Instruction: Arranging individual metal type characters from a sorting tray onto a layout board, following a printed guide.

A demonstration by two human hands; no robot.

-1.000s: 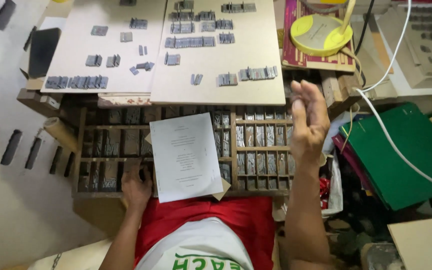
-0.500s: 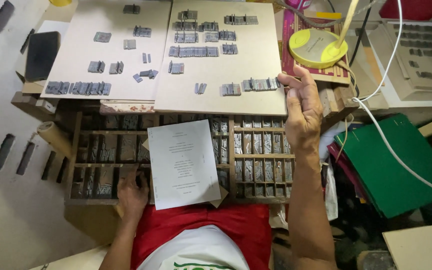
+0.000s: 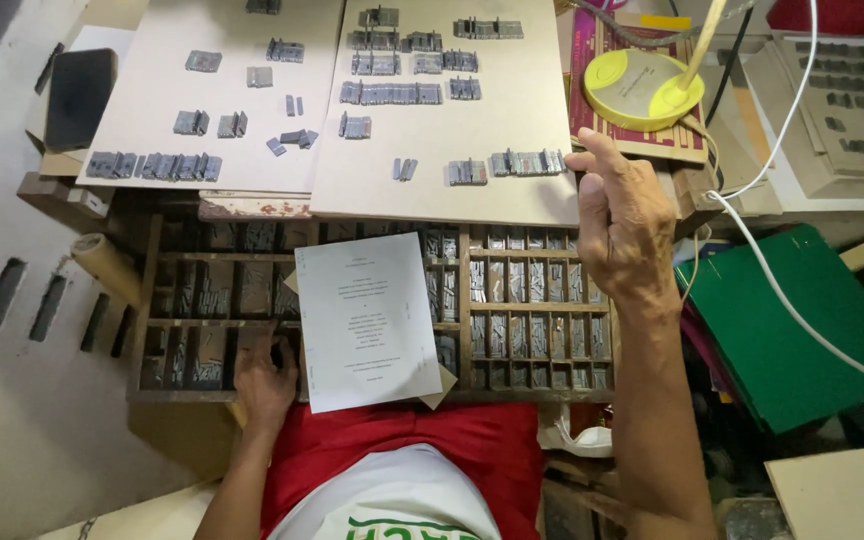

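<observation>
Overhead, at the type bench:
Type: short row of small grey metal type blocks at the near right edge of the pale cardboard sheet, lying just beyond the right fingertips.
Handling: probably dense and heavy for their size, rigid, smooth-sided and apt to slip or topple; best pinched across the two long flat sides, end blocks pressed inward.
Right hand: raised above the board's corner, fingers loosely curled and slightly apart, apparently holding nothing; contact with the row not clear.
Left hand: down in the near-left compartments of the dark wooden type case, fingers bent into a cell; grip hidden, cannot tell.
Beside: white printed paper sheet lying across the case, just right of the left hand.
</observation>
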